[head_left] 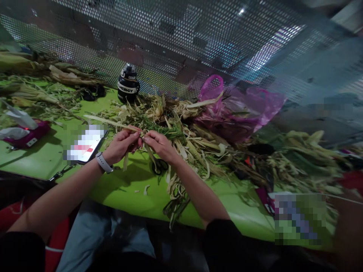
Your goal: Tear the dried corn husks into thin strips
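Where a perforated metal screen (159,41) walled off the far side of my dim spot, a bright green table (124,192) stretched out in front of it. Dried husks (195,153) and limp greenery sprawled across, so I judged that plenty of loose material was left and just one piece was under way. Toward the screen, a pink plastic bag (241,109) slumped at the right and a dark bottle (127,85) stood upright; a lit phone (93,138) lay near my left wrist. My left hand (123,142) and right hand (160,145) nearly met, fingertips pinched on a pale husk strip (112,122) that jutted leftward, seemingly unfinished. Black scissors (160,166) lay just below; tiny scraps (146,190) dotted the near side.
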